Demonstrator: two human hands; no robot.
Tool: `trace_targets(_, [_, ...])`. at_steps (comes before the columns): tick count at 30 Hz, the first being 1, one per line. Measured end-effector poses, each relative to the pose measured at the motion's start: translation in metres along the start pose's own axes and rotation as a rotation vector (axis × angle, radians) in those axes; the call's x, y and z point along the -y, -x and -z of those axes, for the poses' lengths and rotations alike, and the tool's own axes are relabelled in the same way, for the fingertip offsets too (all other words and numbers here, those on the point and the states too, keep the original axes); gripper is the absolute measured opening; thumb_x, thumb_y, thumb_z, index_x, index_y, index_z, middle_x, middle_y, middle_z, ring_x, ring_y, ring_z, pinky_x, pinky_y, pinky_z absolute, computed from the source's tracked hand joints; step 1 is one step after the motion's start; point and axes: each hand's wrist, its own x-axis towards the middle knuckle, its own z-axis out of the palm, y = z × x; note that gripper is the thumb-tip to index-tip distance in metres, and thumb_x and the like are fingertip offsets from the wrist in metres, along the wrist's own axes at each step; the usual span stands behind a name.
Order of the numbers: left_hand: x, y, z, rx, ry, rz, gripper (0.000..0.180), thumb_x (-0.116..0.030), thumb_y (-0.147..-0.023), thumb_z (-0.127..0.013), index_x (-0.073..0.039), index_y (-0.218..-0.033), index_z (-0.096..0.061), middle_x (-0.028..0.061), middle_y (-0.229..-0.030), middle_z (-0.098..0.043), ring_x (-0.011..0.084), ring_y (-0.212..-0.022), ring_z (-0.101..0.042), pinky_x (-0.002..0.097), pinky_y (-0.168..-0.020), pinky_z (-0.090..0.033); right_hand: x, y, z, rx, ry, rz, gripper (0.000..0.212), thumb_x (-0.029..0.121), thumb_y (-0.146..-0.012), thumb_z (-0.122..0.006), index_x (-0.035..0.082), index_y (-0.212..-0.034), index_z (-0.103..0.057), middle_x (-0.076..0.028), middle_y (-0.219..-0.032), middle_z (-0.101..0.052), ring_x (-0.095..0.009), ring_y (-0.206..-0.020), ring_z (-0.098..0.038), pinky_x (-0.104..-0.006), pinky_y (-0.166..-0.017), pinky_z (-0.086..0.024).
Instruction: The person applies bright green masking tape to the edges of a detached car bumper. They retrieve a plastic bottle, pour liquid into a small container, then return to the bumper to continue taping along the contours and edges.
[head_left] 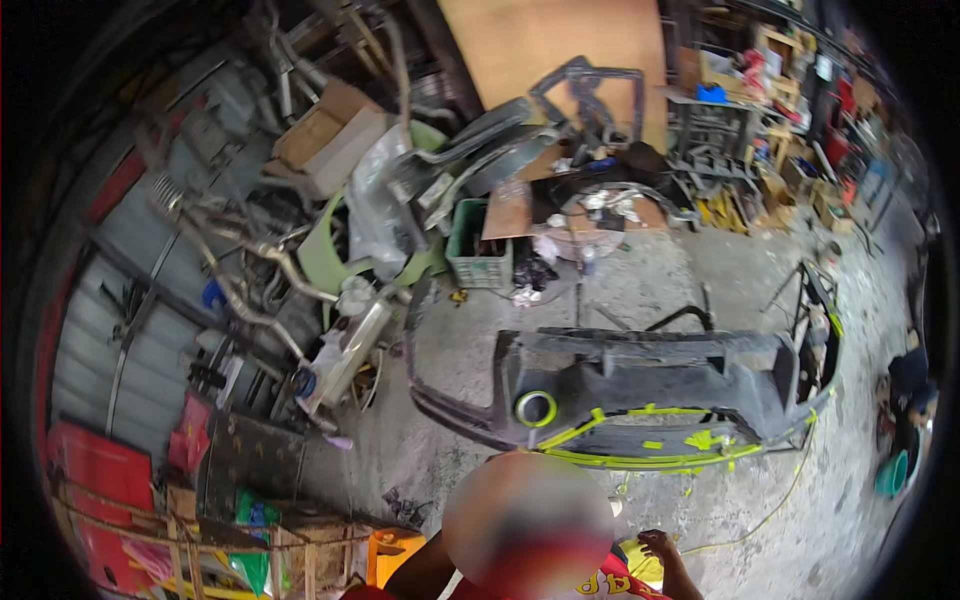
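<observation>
A dark grey car bumper (640, 375) lies across the floor ahead of me, with yellow-green masking tape (650, 462) along its near edge. A roll of yellow-green tape (536, 409) rests at the bumper's left part. My right hand (657, 545) is low in the view, nearer to me than the bumper, its fingers loosely bent and apart, with nothing seen in them. Beside it is a yellow patch (643, 566) I cannot make out. My left forearm (412, 568) comes up from the lower edge; a blurred patch hides that hand.
A green crate (480, 245) and heaped car parts stand beyond the bumper. Exhaust pipes (240, 285) lean at the left. Loaded shelves (715, 130) fill the far right. Another person (908, 385) is at the right edge by a teal bucket (891, 474). An orange stool-like thing (392, 553) is near left.
</observation>
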Motion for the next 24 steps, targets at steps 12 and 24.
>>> trace_targets(12, [0.188,0.17,0.279,-0.488,0.221,0.265,0.023,-0.024,-0.095,-0.072,0.0,-0.096,-0.073,0.002,-0.082,-0.073,0.0083,-0.07,-0.061,0.0241,-0.066,-0.048,0.122,-0.035,-0.234,0.052,0.36,0.185,0.043,0.039,-0.094,-0.074,0.006,-0.122,-0.071,-0.01,-0.099,-0.075,-0.02,-0.08,-0.072,-0.0327,-0.062,-0.06])
trace_targets(24, [0.205,0.044,0.583,-0.508,0.072,-0.009,0.034,-0.032,-0.094,-0.072,0.001,-0.089,-0.073,-0.0003,-0.072,-0.065,0.0092,-0.063,-0.056,0.027,-0.06,-0.044,0.226,-0.02,-0.495,-0.249,0.463,0.711,0.037,0.038,-0.091,-0.076,0.007,-0.11,-0.075,-0.016,-0.101,-0.076,-0.028,-0.087,-0.075,-0.0395,-0.075,-0.059])
